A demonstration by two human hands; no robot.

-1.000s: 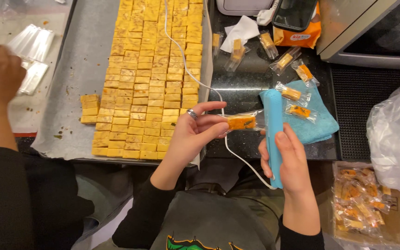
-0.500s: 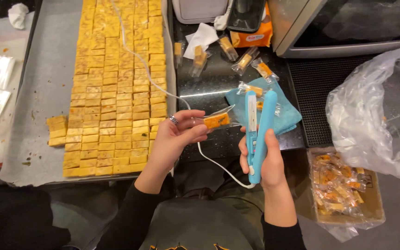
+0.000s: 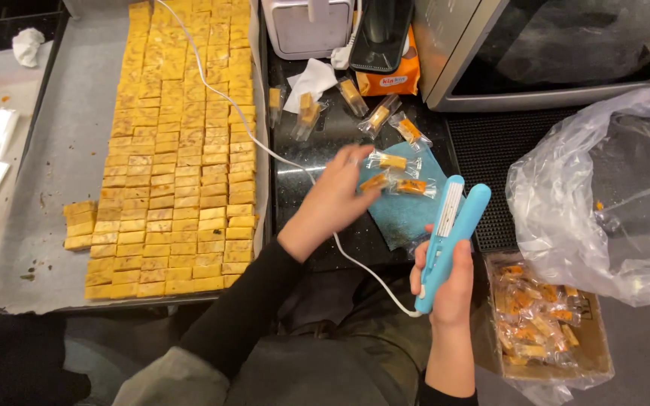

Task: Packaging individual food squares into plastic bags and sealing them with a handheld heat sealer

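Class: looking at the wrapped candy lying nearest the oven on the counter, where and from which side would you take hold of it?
Probably pinch the wrapped candy across its orange block from above. It lies flat, clear of its neighbours, and its clear wrapper ends look flimsy.

Dark glossy bench (image 3: 340, 143) — baking tray (image 3: 77, 150) on the left, blue cloth (image 3: 404, 210) near middle, wrapped candies (image 3: 379, 116) scattered further back.
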